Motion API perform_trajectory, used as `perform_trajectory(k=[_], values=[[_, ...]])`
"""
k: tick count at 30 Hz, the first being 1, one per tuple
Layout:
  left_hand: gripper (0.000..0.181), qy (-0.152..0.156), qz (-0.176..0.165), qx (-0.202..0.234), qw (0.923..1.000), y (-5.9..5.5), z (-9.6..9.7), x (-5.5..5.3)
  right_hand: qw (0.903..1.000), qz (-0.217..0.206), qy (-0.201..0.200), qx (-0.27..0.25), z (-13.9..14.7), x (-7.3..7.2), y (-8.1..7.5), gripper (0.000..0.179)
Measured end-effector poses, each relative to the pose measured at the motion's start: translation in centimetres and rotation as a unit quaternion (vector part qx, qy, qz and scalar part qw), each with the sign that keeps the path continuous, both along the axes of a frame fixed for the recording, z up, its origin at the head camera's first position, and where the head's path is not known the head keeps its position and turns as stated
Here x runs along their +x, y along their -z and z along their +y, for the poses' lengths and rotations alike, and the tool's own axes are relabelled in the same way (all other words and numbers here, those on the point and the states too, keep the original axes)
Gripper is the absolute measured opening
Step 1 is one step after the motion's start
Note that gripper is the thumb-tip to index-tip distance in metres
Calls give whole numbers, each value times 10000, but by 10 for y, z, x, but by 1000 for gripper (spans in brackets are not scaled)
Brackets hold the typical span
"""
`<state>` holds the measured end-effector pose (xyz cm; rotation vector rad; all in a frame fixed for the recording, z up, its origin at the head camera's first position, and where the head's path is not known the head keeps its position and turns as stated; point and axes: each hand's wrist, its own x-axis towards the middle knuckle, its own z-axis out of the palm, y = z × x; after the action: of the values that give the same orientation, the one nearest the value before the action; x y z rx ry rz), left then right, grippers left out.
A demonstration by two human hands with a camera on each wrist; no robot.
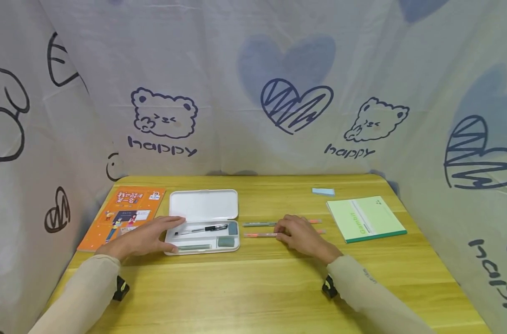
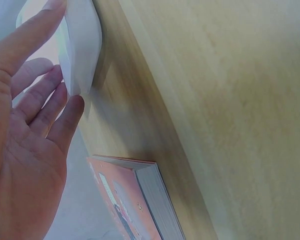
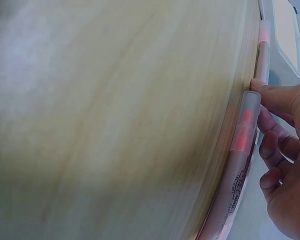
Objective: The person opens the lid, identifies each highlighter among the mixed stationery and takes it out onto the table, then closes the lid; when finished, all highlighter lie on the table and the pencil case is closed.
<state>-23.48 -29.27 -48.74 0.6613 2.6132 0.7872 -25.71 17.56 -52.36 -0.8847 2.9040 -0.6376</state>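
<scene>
A white pencil case (image 1: 203,204) lies with its lid raised. My left hand (image 1: 146,236) holds its left end, thumb at the near edge and fingers across the far side. Inside are a black-gripped pen (image 1: 205,228), a green stick-like pen (image 1: 195,247) and two grey-green blocks (image 1: 226,241). To the right lie a grey-green highlighter (image 1: 255,224) and a pink highlighter (image 1: 257,235), roughly parallel. My right hand (image 1: 301,235) covers their middles, its fingers curled. In the right wrist view its thumb and fingers pinch at the pink highlighter (image 3: 262,60); the exact contact is partly hidden.
An orange book (image 1: 132,208) lies left of the case. A green notebook (image 1: 368,220) sits at the right, with a small light-blue strip (image 1: 322,191) behind it. Printed cloth (image 1: 224,116) hangs around the wooden table (image 1: 224,297).
</scene>
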Motion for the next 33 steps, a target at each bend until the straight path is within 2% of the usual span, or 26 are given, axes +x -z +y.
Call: perform_trajectory(k=[12, 33], values=[[92, -11, -16, 0, 10000, 1, 0, 0, 10000, -36, -91, 17, 1, 0, 0, 7], [92, -7, -4, -7, 10000, 0, 0, 0, 10000, -18, 55, 18, -3, 0, -2, 16]])
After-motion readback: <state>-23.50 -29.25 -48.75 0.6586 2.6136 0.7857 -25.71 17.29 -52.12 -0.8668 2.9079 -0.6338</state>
